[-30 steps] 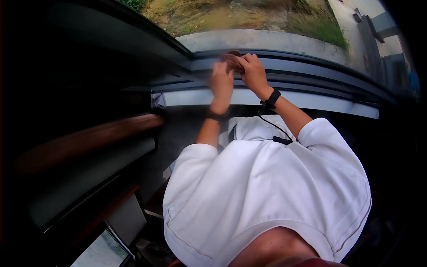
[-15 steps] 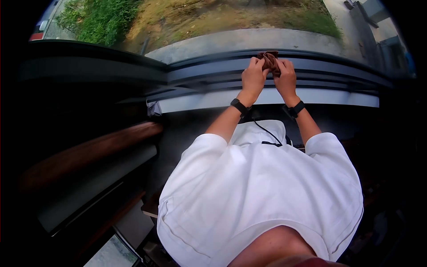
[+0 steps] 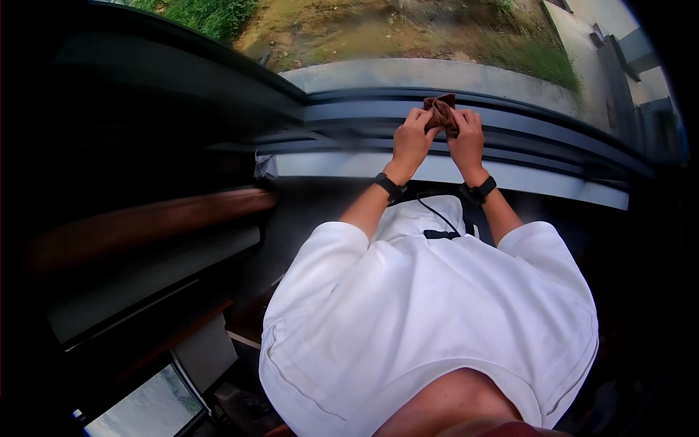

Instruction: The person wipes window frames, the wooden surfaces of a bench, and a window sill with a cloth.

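Note:
A crumpled brown cloth (image 3: 440, 115) is bunched between my two hands, over the dark window track (image 3: 364, 113). My left hand (image 3: 413, 137) pinches the cloth from its left side. On the other side, my right hand (image 3: 466, 136) has its fingers closed on the cloth too. Each wrist wears a black band. Just below my hands runs the white window sill (image 3: 342, 165). The part of the track under the cloth is hidden.
Beyond the track lie a concrete strip (image 3: 408, 73) and bare ground with grass. A dark window frame (image 3: 211, 51) rises at left. A grey cloth-like item (image 3: 265, 166) sits at the sill's left end. Lower left are a brown rounded edge (image 3: 160, 218) and a screen-like panel (image 3: 145, 408).
The view has turned, so the window and sill appear tilted and shifted. Both hands still grip the cloth, whose upper part stands up more between them.

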Demonstrator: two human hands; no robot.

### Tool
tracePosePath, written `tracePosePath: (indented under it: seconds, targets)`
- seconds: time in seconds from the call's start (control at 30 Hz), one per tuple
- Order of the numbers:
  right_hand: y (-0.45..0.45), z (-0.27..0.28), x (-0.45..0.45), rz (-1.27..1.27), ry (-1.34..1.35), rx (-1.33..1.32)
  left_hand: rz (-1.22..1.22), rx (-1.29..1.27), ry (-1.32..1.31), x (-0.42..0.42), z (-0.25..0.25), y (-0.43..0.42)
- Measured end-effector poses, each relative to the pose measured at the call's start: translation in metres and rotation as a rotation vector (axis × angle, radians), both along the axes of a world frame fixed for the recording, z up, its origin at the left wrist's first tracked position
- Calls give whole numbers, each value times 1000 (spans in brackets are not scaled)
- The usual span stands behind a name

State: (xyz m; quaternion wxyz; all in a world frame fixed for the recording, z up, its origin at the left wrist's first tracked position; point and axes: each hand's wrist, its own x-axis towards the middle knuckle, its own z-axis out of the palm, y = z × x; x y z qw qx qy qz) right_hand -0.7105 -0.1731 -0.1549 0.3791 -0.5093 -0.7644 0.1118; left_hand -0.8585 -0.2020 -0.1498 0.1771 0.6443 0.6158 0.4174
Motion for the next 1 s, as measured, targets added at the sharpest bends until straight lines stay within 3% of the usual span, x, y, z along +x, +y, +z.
tracePosePath:
  seconds: [0.27,0.5,0.67,0.77,0.9,0.93,1.0]
  targets:
    - [-8,67,3,315,136,-131,99,58,90,-9,79,-30]
    - [-10,235,0,587,404,123,269,498,255,-1,244,-53]
    - [-13,324,-25,614,482,477,312,752,193,-10,314,-60]
    - [-4,299,-63,497,578,523,380,675,231,-34,305,-55]
    - [1,285,-30,423,553,534,317,572,228,-9,296,-47]
    - [-24,230,-95,437,560,514,306,521,212,-72,248,-75]
    - [-30,233,-94,409,516,509,272,487,164,-76,249,-80]
